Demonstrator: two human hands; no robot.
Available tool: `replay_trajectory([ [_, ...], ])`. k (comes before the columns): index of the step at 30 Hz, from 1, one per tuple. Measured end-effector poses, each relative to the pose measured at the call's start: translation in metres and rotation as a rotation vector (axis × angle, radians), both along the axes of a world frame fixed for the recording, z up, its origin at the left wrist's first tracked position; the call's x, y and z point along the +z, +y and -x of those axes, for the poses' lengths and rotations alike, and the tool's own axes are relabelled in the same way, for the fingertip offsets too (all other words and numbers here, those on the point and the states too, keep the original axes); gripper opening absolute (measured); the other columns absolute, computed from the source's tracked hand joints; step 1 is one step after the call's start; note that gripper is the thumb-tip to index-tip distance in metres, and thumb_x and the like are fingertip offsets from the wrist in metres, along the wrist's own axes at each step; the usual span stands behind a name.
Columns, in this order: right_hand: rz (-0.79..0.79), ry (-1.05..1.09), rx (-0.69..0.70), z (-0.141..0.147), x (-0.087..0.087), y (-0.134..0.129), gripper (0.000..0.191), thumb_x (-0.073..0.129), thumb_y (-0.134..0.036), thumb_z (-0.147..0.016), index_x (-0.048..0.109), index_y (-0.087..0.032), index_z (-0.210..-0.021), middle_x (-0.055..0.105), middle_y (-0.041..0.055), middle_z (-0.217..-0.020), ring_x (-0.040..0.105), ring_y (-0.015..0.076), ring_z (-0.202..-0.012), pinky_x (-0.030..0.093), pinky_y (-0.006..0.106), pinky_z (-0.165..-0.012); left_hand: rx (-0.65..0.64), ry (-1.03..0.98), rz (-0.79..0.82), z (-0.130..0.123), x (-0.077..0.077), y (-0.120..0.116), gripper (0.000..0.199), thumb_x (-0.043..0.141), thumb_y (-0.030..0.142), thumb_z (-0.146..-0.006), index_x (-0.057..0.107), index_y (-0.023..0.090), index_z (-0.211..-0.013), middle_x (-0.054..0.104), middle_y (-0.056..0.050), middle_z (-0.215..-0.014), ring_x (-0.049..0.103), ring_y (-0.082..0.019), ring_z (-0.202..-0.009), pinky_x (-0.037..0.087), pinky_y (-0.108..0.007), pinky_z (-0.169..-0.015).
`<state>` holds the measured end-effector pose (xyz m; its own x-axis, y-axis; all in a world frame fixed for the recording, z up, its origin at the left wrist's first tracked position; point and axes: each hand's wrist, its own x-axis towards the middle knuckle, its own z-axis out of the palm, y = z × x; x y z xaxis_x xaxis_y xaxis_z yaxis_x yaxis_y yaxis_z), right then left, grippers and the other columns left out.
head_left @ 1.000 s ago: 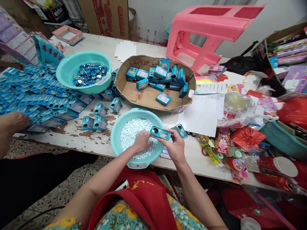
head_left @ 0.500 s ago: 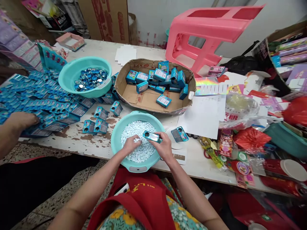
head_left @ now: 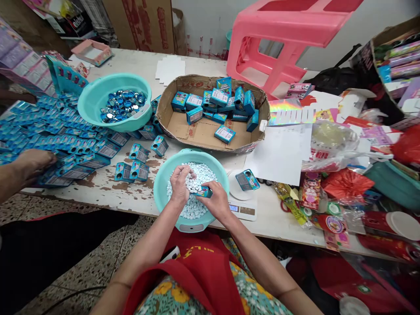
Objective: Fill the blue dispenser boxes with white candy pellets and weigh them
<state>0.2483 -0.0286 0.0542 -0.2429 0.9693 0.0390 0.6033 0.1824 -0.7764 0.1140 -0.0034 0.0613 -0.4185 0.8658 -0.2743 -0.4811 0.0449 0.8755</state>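
Note:
My left hand (head_left: 180, 183) is curled over a turquoise basin (head_left: 159, 192), its fingers closed around some small white candies. Loose white candies (head_left: 192, 210) of the same kind fill the basin's bottom. My right hand (head_left: 217, 200) grips a small blue candy box (head_left: 204, 191), tilted towards my left fingers just above the candies. Another blue box (head_left: 247, 180) with a round dark hole rests at the right, on the white round plate of a digital scale (head_left: 244, 211). Several more blue boxes (head_left: 139, 170) with holes stand left of the basin.
A cut-down cardboard box (head_left: 193, 138) with several blue boxes lies behind the basin. Another turquoise basin (head_left: 88, 107) holds blue and silver caps. At the left, another person's hand (head_left: 36, 164) touches rows of blue boxes. A pink stool (head_left: 239, 52) and packaging clutter stand at the right.
My left hand has lifted from the candies with some in its fingers and met the box. My right hand has moved the box slightly down and left, tilting it. The view has shifted slightly.

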Motion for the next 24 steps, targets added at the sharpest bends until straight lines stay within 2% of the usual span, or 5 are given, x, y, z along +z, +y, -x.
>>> replay_trajectory([
  [6,0.000,0.031,-0.032,-0.005,0.000,0.001,0.031,0.075,-0.031,-0.069,0.060,-0.024,-0.095,0.063,0.0037,-0.092,0.056,0.0242,-0.092,0.044,0.037,-0.081,-0.023,0.021,0.035,-0.006,0.004,0.004,0.026,0.064,0.039,-0.075,0.051,0.017,-0.070,0.054,0.003,-0.065,0.051,-0.008,-0.051,0.043,-0.022,-0.052],
  [12,0.026,0.032,-0.022,-0.007,0.005,0.001,0.031,0.076,-0.026,-0.067,0.061,-0.023,-0.094,0.063,0.0034,-0.091,0.056,0.0240,-0.092,0.044,0.036,-0.081,-0.062,0.084,0.005,-0.011,0.008,0.004,0.026,0.062,0.036,-0.078,0.050,0.017,-0.065,0.050,0.003,-0.058,0.049,-0.008,-0.050,0.041,-0.023,-0.053],
  [15,0.042,0.048,-0.026,-0.008,0.007,0.001,0.032,0.076,-0.026,-0.066,0.061,-0.022,-0.093,0.063,0.0032,-0.091,0.057,0.0235,-0.091,0.044,0.035,-0.080,-0.041,0.099,-0.002,-0.011,0.009,0.005,0.024,0.062,0.034,-0.078,0.050,0.018,-0.065,0.049,0.004,-0.055,0.049,-0.008,-0.049,0.041,-0.023,-0.053],
  [24,0.049,0.072,-0.061,-0.012,0.005,0.001,0.029,0.074,-0.027,-0.067,0.062,-0.024,-0.093,0.064,0.0028,-0.090,0.058,0.0233,-0.090,0.045,0.036,-0.080,-0.102,0.100,0.006,-0.015,0.009,0.004,0.023,0.061,0.035,-0.079,0.051,0.018,-0.069,0.051,0.003,-0.059,0.049,-0.009,-0.051,0.041,-0.023,-0.054],
])
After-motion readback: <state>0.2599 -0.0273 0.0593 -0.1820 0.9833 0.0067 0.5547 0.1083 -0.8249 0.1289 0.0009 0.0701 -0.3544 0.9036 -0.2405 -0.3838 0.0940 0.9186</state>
